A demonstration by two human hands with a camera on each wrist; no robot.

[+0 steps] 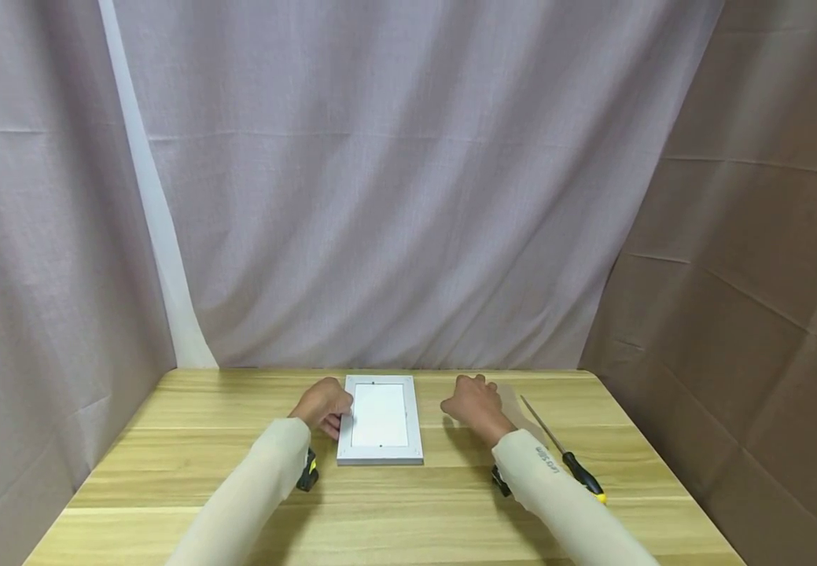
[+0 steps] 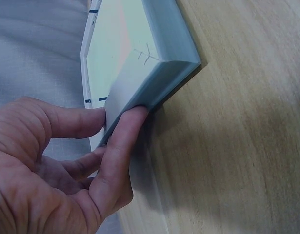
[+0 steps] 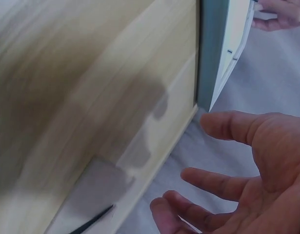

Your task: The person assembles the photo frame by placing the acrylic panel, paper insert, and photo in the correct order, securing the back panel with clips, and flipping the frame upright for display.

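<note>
A white picture frame (image 1: 380,420) lies flat near the far middle of the wooden table (image 1: 203,487). My left hand (image 1: 333,413) is at its left edge. In the left wrist view the thumb (image 2: 123,146) lies along the frame's (image 2: 154,68) outer side and a finger (image 2: 76,122) reaches over its face, so the hand (image 2: 115,117) pinches the edge. My right hand (image 1: 472,401) rests on the table right of the frame, apart from it. Its fingers are spread and relaxed, holding nothing (image 3: 189,161). The frame's corner (image 3: 213,48) shows beyond them.
A long screwdriver (image 1: 564,454) with a black and yellow handle lies right of my right hand, its tip pointing toward the far edge. Grey curtains hang close behind the table and at the left; brown cloth hangs on the right.
</note>
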